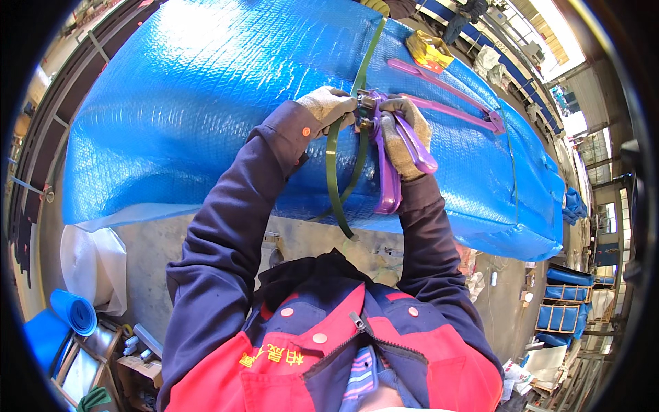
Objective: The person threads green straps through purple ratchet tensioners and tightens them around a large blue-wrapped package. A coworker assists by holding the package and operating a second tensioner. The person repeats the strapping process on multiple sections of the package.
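A large bundle (171, 130) in shiny blue bubble wrap lies before me, with a green strap (371, 51) running over it. In my gloved right hand (412, 141) is a purple-handled strapping tensioner (388, 180), its metal head against the strap. My gloved left hand (325, 104) pinches the strap just left of that head. The strap's loose end curls down below my hands toward the bundle's near edge. To the right, a second purple long-handled tool (449, 118) rests on the wrap. Beyond it lies a yellow and red bag (428, 51).
Rolled blue foam (74, 312) and a cardboard box (141, 371) stand at the lower left, near a white sheet roll (93, 264). Dark metal beams (41, 137) line the left side. Blue-wrapped packs on wooden frames (564, 316) are stacked at the right.
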### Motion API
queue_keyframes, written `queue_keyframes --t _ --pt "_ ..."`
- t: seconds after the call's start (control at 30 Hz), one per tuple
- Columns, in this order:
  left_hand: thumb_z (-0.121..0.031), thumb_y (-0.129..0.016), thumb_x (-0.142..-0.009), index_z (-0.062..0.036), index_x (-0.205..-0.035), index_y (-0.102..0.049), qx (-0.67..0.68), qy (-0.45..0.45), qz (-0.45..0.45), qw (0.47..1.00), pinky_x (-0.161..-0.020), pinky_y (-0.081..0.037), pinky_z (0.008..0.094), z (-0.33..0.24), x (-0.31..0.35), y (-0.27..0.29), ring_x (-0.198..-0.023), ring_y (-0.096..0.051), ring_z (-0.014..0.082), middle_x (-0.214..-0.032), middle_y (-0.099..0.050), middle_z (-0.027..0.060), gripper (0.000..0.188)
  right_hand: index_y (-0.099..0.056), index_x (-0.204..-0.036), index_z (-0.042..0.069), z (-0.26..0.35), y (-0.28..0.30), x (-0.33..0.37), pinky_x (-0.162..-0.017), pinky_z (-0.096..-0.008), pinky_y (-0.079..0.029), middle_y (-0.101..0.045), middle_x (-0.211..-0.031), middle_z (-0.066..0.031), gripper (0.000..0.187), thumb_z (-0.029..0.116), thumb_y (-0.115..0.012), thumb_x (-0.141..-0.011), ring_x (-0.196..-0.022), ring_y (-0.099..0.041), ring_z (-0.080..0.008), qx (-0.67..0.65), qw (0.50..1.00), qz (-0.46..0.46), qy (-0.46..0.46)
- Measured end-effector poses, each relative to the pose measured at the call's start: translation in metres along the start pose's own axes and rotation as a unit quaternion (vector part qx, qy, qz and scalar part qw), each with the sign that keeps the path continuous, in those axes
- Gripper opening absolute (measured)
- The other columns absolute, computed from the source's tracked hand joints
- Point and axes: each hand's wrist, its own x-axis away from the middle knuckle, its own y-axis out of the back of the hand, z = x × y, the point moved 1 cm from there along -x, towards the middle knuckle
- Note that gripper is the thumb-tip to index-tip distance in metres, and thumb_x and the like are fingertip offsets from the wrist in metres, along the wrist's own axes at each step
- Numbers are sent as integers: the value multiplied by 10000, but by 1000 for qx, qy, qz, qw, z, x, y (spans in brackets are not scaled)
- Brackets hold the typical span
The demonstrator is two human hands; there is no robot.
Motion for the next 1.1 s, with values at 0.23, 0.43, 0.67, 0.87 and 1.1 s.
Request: queue_keyframes --t 0.23,0.43,0.67,0.87,1.1 --pt "-324 -631 -1000 -18 -936 -720 2 -16 -26 1000 -405 -378 297 -9 2 -15 -484 -562 128 -707 -665 56 324 -664 -1000 81 -6 -2 -1 -798 -441 -565 -703 -958 -151 141 72 -700 -864 -897 -708 -375 12 1000 -15 -15" --pt "-310 -644 -1030 -1 -1073 -690 -63 36 -36 997 -401 -414 300 -10 1 -26 -479 -567 132 -714 -635 46 315 -662 -986 122 -8 -8 -5 -809 -478 -559 -717 -971 -113 137 179 -706 -870 -936 -697 -358 46 999 -25 -11" --pt "-513 -717 -991 7 -1004 -714 -191 30 -52 980 -430 -466 341 -38 6 -45 -486 -608 174 -690 -664 65 520 -680 -1038 176 -10 -18 -5 -839 -505 -553 -692 -1064 -160 255 309 -768 -840 -965 -693 -399 71 993 -43 -80" --pt "-205 -713 -994 16 -1133 -707 -46 84 -120 988 -688 -611 395 -33 1 -56 -841 -755 255 -1020 -743 151 261 -700 -1071 136 -34 -32 -3 -901 -465 -551 -721 -1062 -132 236 261 -783 -889 -1024 -682 -355 28 993 -109 -22" --pt "-390 -538 -1021 -79 -1177 -770 -422 -49 -293 857 -972 -568 485 -5 -3 -76 -1165 -695 420 -1209 -740 227 418 -717 -1006 100 -56 -51 -16 -893 -416 -564 -739 -996 -139 229 198 -807 -819 -970 -719 -326 -217 970 -28 -108"
